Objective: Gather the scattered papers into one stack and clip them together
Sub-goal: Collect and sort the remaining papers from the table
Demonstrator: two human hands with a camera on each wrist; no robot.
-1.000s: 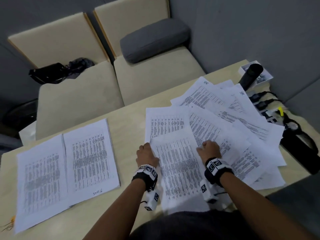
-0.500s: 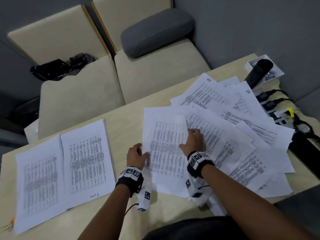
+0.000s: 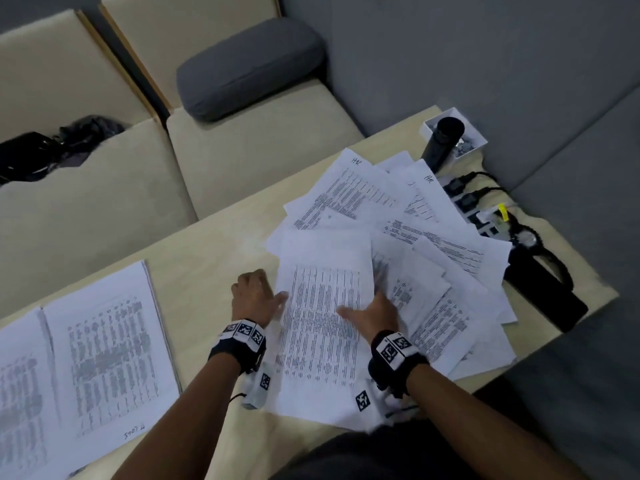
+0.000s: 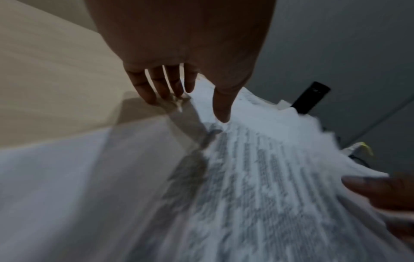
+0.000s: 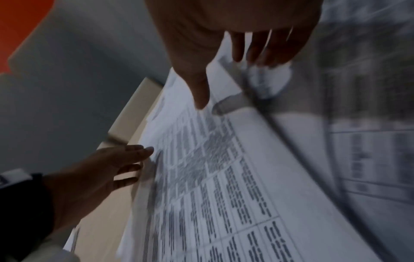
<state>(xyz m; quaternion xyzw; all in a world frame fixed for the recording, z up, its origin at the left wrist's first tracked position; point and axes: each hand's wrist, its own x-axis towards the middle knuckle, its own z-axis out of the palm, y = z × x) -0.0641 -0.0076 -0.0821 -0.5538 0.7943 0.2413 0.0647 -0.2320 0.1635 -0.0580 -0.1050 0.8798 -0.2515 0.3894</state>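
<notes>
Printed sheets lie fanned across the right half of the table (image 3: 207, 258). The top sheet (image 3: 322, 327) sits nearest me, its print blurred. My left hand (image 3: 258, 296) is at that sheet's left edge: straight fingers (image 4: 154, 86) touch the bare table, and the thumb reaches over the top sheet (image 4: 257, 168). My right hand (image 3: 370, 313) straddles the right edge, thumb stretched out over the top sheet (image 5: 224, 177), straight fingers (image 5: 264, 49) past the edge on the lower papers. Two squared stacks (image 3: 104, 351) lie side by side at the left.
A black cylinder (image 3: 443, 140) stands by a small white box (image 3: 474, 136) at the table's far right corner. A power strip with plugs (image 3: 478, 209) and a black object (image 3: 543, 292) line the right edge. Beige seats and a grey cushion (image 3: 249, 67) stand beyond the table.
The top sheet has slid left over the fan with both hands. My right hand has gone from pressing on the sheet to straddling its right edge, thumb spread out.
</notes>
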